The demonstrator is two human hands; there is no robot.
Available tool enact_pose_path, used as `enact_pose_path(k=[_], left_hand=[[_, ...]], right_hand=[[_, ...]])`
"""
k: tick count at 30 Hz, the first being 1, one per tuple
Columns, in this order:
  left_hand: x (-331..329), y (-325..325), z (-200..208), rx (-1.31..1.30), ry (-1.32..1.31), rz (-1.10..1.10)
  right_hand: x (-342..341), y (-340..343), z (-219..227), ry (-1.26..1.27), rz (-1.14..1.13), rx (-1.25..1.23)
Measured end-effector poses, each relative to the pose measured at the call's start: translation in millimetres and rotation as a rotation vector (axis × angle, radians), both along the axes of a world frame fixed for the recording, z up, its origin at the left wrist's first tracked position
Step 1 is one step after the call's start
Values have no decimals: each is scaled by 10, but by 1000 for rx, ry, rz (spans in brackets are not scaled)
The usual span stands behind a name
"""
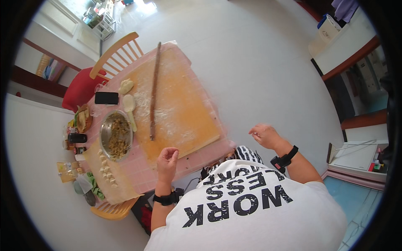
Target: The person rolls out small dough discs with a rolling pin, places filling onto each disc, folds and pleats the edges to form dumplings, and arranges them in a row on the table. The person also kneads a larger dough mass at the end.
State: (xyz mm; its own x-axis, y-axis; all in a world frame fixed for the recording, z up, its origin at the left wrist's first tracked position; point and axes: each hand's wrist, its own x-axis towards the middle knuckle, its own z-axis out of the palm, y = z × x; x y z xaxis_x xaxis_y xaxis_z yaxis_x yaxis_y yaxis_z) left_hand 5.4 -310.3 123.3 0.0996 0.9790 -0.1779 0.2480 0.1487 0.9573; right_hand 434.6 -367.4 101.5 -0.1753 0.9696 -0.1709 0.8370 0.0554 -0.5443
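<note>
My left hand (pixel 168 160) is held up by the near edge of the wooden board (pixel 184 104), its fingers curled together with nothing seen in them. Off to the right of the table, my right hand (pixel 267 136) hangs over the floor with loosely bent fingers, touching nothing. A long thin rolling pin (pixel 155 92) lies across the floury board. Left of it are a lump of dough (pixel 126 86) and a pale scoop-like spoon (pixel 130 109). A metal bowl (pixel 103 138) of chopped filling stands beside a sheet (pixel 125 193) bearing several dumplings (pixel 105 169).
A black phone (pixel 106 98) lies above the bowl. Jars (pixel 77 138), packets and green leaves (pixel 95 186) crowd the table's left edge. One wooden chair (pixel 115 54) stands at the far side, another (pixel 113 210) at the near left. Cabinets line the right.
</note>
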Motion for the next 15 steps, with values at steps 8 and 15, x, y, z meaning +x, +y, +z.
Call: enact_pose_path(k=[8,15], left_hand=[[711,82,-172,-58,94,48],[1420,58,-589,-191,257,252]], right_hand=[[1082,111,-290,-52,-51,-164],[2530,1052,-395,-61,-15,-144]])
